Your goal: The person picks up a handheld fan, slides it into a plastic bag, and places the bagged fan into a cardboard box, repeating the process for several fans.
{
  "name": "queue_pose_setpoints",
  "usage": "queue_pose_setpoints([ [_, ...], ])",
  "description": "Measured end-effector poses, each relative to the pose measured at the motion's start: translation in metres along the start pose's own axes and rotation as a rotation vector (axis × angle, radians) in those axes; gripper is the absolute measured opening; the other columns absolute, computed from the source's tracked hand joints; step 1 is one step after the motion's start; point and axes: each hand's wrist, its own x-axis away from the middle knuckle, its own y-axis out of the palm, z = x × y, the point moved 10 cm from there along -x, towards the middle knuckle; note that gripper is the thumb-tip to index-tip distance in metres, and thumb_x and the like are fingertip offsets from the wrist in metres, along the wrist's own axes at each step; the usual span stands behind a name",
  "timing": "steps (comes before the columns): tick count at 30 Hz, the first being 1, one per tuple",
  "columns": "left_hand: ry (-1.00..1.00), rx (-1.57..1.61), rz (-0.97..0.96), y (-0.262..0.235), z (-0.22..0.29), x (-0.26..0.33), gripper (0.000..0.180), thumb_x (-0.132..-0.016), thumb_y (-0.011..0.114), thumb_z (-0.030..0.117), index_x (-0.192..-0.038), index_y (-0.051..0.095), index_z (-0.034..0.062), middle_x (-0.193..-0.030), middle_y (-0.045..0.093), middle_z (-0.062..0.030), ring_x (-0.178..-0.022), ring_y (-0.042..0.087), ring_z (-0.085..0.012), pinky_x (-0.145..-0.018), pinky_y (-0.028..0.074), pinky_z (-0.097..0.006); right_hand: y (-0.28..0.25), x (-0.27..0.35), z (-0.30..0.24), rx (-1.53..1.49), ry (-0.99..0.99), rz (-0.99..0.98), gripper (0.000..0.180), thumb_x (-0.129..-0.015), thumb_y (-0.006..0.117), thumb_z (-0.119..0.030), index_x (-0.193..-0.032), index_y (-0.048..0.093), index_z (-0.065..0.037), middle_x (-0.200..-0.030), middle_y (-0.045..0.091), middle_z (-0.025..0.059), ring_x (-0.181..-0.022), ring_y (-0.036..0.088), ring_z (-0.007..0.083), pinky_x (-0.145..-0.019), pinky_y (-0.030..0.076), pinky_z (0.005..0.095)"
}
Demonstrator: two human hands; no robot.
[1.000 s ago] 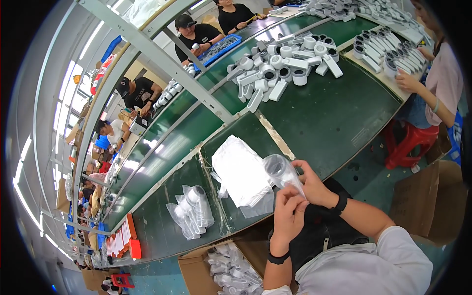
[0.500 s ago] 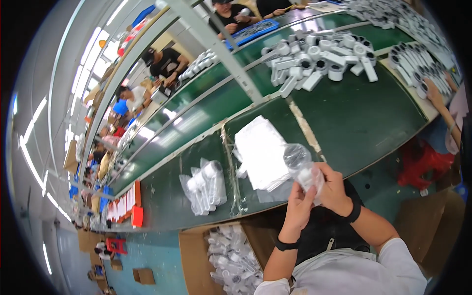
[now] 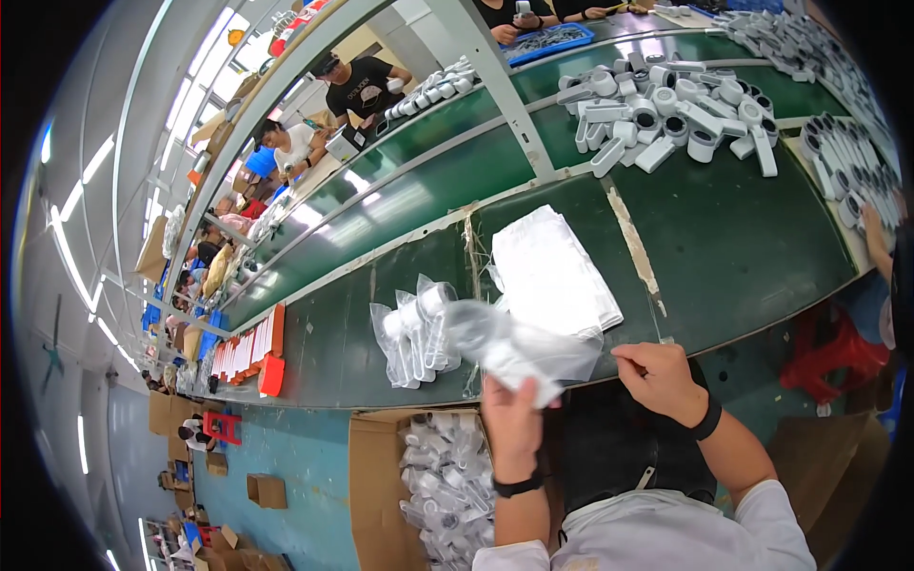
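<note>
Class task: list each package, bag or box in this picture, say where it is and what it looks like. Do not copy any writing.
Clear plastic bag with a white part inside: held in the left hand.
Stack of flat clear bags: on the green belt, whitish, rectangular.
Bagged white parts: small pile, left of the stack.
Open brown cardboard box: below the belt, full of bagged parts.

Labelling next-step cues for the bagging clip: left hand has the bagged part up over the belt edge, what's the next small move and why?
Probably swing the bagged part left and set it on the pile of bagged parts. The left hand grips the bag's lower end, and the part looks fully inside the clear bag. The right hand is off it at the belt edge. The pile lies just left of the bag.
</note>
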Motion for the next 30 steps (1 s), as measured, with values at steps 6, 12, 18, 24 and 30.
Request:
queue_pose_setpoints([
  [6,0.326,-0.816,0.662,-0.139,0.15,0.002,0.051,-0.086,0.065,0.004,-0.132,0.045,-0.0035,-0.102,0.063,-0.0118,-0.074,0.061,-0.0132,-0.049,0.048,-0.023,-0.001,0.003,0.07,-0.14,0.25,-0.029,0.014,-0.083,0.065,-0.007,-0.093,0.068,0.001,-0.07,0.067,0.01,-0.056,0.061,0.011,-0.053,0.047,0.0255],
  [12,0.353,-1.341,0.751,-0.246,0.169,-0.041,0.048,-0.077,0.071,0.01,-0.12,0.056,-0.0077,-0.104,0.064,-0.0185,-0.091,0.062,-0.0261,-0.081,0.049,-0.036,0.003,0.006,0.102,-0.277,0.438,0.013,0.015,-0.085,0.065,-0.011,-0.093,0.068,0.002,-0.068,0.065,0.0053,-0.057,0.056,0.0063,-0.054,0.045,0.0233],
  [18,0.344,-1.73,0.849,-0.223,0.148,-0.056,0.047,-0.077,0.073,0.015,-0.117,0.058,-0.0046,-0.109,0.061,-0.0211,-0.102,0.058,-0.0332,-0.09,0.044,-0.042,-0.002,0.011,0.112,-0.308,0.491,0.004,0.014,-0.088,0.063,-0.009,-0.094,0.067,0.003,-0.068,0.063,0.0013,-0.058,0.058,0.006,-0.054,0.047,0.0213],
  [24,0.553,-1.316,0.276,-0.058,0.092,-0.034,0.023,-0.077,0.073,0.013,-0.096,0.066,0.0027,-0.085,0.064,-0.0095,-0.079,0.062,-0.0262,-0.075,0.05,-0.037,-0.006,0.004,0.109,-0.4,0.586,-0.015,0.016,-0.086,0.065,-0.012,-0.095,0.068,0.001,-0.071,0.063,0.0013,-0.062,0.055,0.004,-0.057,0.045,0.0219],
  [30,0.643,-1.325,-0.461,0.029,-0.025,-0.009,0.036,-0.065,0.085,0.02,-0.093,0.068,0.0065,-0.09,0.063,-0.0056,-0.081,0.058,-0.0254,-0.071,0.043,-0.036,-0.057,-0.07,0.084,-0.096,0.404,0.072,0.019,-0.085,0.064,-0.018,-0.096,0.067,-0.002,-0.075,0.067,0.0052,-0.064,0.062,0.0118,-0.06,0.049,0.0268],
])
